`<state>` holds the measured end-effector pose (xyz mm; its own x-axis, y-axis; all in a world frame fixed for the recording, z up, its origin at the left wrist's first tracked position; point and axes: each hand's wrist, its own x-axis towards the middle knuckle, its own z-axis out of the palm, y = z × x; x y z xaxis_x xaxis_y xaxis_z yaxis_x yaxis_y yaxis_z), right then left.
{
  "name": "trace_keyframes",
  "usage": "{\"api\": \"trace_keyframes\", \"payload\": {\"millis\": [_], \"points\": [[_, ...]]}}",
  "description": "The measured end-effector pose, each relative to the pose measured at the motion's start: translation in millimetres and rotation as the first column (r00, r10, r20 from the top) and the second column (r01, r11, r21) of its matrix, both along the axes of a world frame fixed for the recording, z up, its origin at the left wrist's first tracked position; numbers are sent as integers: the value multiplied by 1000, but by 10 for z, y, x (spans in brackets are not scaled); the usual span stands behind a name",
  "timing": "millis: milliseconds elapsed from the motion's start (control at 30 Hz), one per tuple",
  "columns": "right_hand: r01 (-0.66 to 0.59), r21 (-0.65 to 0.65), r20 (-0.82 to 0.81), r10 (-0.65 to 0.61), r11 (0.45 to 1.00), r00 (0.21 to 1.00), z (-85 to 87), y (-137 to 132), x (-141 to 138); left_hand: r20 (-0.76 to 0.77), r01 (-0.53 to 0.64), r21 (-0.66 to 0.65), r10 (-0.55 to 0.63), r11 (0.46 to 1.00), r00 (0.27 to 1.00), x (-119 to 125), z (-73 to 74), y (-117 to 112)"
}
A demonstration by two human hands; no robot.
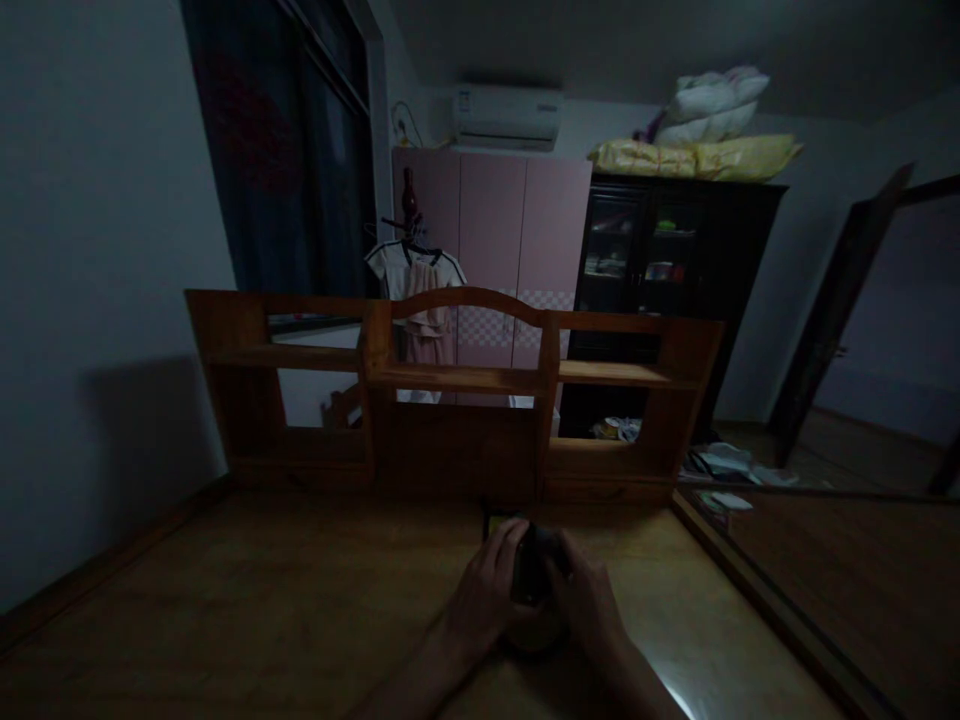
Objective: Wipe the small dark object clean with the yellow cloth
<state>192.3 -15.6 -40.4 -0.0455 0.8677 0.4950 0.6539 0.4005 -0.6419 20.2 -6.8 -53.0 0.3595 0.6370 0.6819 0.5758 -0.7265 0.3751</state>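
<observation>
In the dim head view, a small dark object (531, 568) with a slightly glossy side sits between my hands above the desk; its kind is too dark to make out. My left hand (486, 585) closes around its left side, the fingers curled over the top. From the right, my right hand (589, 598) grips the same object with bent fingers. Just below both hands lies a roundish thing with a dark edge (534, 640), partly covered by them. Behind my left fingers a dark-edged thing with a yellow patch (495, 522) shows in part.
A wooden desk (262, 590) spreads under my hands. Along its back stands a wooden shelf unit (457, 378). A wall (97, 300) borders the left, and a raised wooden edge (750, 600) runs along the right. Farther back are a pink wardrobe (491, 210) and a dark cabinet (739, 260).
</observation>
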Motion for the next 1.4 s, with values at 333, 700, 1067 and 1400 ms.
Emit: {"api": "trace_keyframes", "payload": {"millis": [333,700,1067,1400], "points": [[-238,-9,-123,235,971,964,45,-65,-74,7,-25,86,25,996,1000,-51,42,0],[-289,8,-104,288,957,952,148,-140,-117,-94,-10,85,18,996,995,-60,48,-32],[47,193,-21,-44,980,999,173,-86,-26,-94,-61,85,68,995,993,0,-4,-71],[-155,83,-109,163,984,981,119,-98,-40,-47,-95,11,95,995,994,-10,75,-121]]}}
